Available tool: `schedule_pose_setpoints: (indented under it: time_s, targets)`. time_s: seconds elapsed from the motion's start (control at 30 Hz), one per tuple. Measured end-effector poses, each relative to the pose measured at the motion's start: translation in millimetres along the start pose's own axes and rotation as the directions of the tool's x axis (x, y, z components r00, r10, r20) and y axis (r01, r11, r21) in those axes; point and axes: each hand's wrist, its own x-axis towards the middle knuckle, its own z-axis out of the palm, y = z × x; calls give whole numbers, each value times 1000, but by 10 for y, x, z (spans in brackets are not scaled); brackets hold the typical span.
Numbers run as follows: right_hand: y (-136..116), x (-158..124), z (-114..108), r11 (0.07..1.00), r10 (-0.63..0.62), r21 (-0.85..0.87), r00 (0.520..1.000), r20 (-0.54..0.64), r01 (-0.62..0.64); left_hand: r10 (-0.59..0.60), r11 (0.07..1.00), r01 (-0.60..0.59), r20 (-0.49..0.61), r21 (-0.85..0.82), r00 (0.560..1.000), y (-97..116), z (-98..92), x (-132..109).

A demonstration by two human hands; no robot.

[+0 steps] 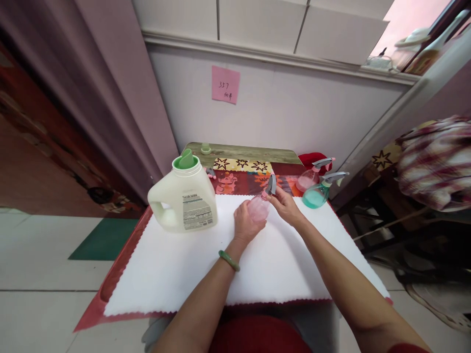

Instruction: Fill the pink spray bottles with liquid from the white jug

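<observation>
A clear pink spray bottle (pixel 258 208) with a grey and pink trigger head (pixel 271 186) is between my hands above the white cloth. My left hand (pixel 246 221), below a green bangle, is wrapped round the bottle's body. At the neck, the fingers of my right hand (pixel 284 203) are closed on the spray head's collar. To the left stands a large white jug (pixel 187 196) with a green spout in its open mouth. Another pink spray bottle (pixel 308 179) and a green one (pixel 315 196) stand at the right, both with trigger heads on.
A white cloth (pixel 191 274) covers much of the table. On the wooden board (pixel 250 153) at the back lies a small green cap (pixel 205 148). A pink note (pixel 225 84) is stuck to the wall. Plaid fabric (pixel 437 162) hangs at the right.
</observation>
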Motion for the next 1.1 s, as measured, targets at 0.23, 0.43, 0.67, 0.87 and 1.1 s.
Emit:
schedule_pose_setpoints:
  time_s: [0.23,0.43,0.67,0.87,1.1]
  targets:
    - [86,-22,77,1000,3,28,998,-57,-1,-2,1000,2,1,8,1000,3,1,-9]
    - [74,-33,106,1000,3,-4,995,-99,-4,-2,1000,2,4,22,1000,14,-4,-2]
    - [-26,-23,-1,999,-22,-42,1000,21,23,3,1000,-3,7,29,1000,28,-17,-1]
    - [16,-52,59,996,7,-85,999,-48,-11,-12,1000,12,-2,24,1000,22,-4,1]
    - [58,-55,137,1000,22,-13,994,-109,-24,-14,1000,15,-4,12,1000,0,4,3]
